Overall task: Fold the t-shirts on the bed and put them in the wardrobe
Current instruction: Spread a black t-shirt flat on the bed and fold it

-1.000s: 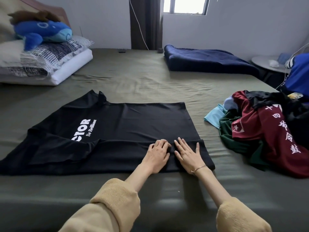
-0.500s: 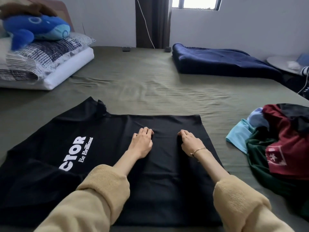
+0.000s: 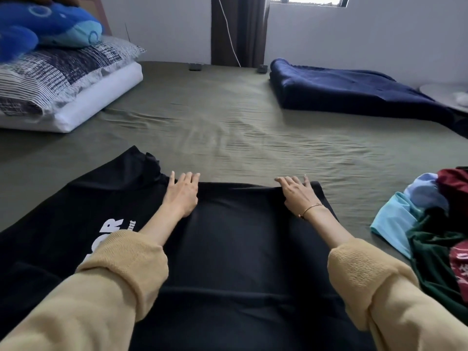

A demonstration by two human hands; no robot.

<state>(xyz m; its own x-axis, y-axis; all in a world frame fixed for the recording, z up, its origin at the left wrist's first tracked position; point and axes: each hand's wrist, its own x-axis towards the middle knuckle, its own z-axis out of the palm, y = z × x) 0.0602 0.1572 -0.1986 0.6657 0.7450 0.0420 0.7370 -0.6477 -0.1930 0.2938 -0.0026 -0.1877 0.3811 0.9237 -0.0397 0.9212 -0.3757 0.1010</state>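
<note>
A black t-shirt (image 3: 240, 236) with white lettering lies spread flat on the olive bed sheet (image 3: 228, 127), its collar to the left. My left hand (image 3: 181, 193) rests flat on the shirt's far edge, near the collar side, fingers straight. My right hand (image 3: 296, 192), with a thin bracelet on the wrist, presses flat on the same far edge close to the shirt's right corner. Neither hand holds cloth. A heap of unfolded t-shirts (image 3: 435, 229) in light blue, dark green and maroon lies at the right of the bed.
Stacked pillows (image 3: 63, 92) with a blue plush toy (image 3: 48, 24) on top sit at the far left. A folded navy blanket (image 3: 354, 92) lies at the far right. Two small dark objects (image 3: 195, 66) sit by the curtain at the bed's far edge.
Both hands have slid away from me across the black shirt, from its near edge to its far edge, and spread further apart. The camera has come closer.
</note>
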